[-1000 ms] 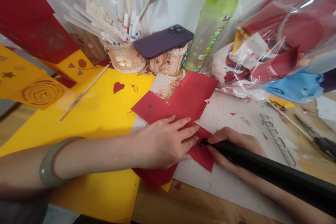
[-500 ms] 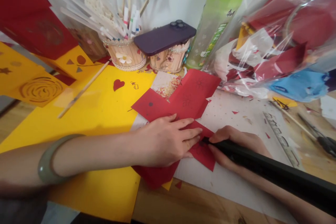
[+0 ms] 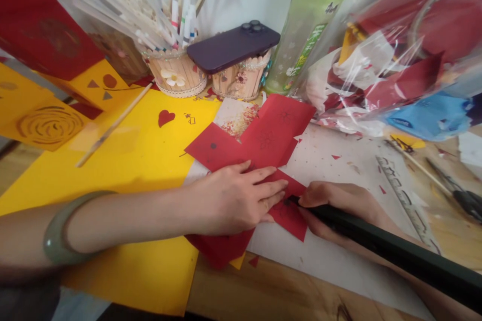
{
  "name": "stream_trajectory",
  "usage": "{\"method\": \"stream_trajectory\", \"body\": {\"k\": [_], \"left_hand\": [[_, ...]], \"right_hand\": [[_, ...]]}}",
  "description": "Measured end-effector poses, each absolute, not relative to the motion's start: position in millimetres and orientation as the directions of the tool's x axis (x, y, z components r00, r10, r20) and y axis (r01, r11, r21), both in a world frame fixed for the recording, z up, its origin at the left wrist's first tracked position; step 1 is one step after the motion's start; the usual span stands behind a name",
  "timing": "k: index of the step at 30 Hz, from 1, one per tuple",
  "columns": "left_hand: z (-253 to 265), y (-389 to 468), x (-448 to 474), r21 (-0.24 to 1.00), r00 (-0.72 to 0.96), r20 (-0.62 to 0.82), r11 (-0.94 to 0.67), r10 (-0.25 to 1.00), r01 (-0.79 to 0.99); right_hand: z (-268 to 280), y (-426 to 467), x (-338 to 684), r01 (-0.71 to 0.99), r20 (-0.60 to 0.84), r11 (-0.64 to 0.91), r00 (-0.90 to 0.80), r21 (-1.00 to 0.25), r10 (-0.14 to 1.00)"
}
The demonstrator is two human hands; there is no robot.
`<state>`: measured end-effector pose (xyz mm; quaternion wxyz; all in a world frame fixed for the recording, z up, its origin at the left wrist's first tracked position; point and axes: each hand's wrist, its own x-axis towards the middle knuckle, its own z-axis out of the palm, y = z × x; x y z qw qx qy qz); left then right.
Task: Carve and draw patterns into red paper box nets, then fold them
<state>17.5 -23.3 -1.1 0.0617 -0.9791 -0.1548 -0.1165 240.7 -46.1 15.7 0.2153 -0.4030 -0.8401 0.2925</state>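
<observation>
A cross-shaped sheet of red paper (image 3: pixel 284 120) with faint flower drawings lies in the middle of the table. My left hand (image 3: pixel 237 198) rests flat on it, fingers spread and pointing right, with a green bangle (image 3: pixel 58 233) on the wrist. Just right of those fingertips, my right hand (image 3: pixel 331 198) grips a long black pen-shaped tool (image 3: pixel 380 235) close to its narrow tip. The tip touches the lower right flap of the paper, beside a dark drawn pattern. Whether it is a pen or a craft knife I cannot tell.
Yellow paper (image 3: pixel 139 170) with a red heart (image 3: pixel 166 118) and a wooden stick (image 3: pixel 115 125) lies left. Behind stand a marker cup (image 3: pixel 176 77), a purple phone (image 3: pixel 233 47) atop another cup, and a green-topped packet (image 3: pixel 309 30). Right are a plastic bag (image 3: pixel 399 60), a stencil ruler (image 3: pixel 406 205) and scissors (image 3: pixel 467 203).
The whole view has shifted slightly, so most things sit a little further left. My left hand stays flat on the red paper, and the tool's tip remains on the same flap.
</observation>
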Motion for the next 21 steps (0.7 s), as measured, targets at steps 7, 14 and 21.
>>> {"method": "stream_trajectory", "body": {"k": [7, 14, 21], "left_hand": [[-0.1, -22.1, 18.0, -0.084, 0.931, 0.220, -0.945, 0.293, 0.317], [-1.7, -22.8, 17.1, -0.073, 0.932, 0.217, -0.947, 0.290, 0.312], [-0.8, -22.4, 17.1, -0.080, 0.932, 0.220, -0.947, 0.286, 0.310]], "right_hand": [[14.8, -44.3, 243.8, 0.531, 0.100, 0.505, -0.615, -0.681, 0.782], [15.1, -45.2, 243.8, 0.529, 0.080, 0.471, -0.601, -0.706, 0.795], [17.4, -45.2, 242.1, 0.520, 0.114, 0.501, -0.607, -0.692, 0.787]]}}
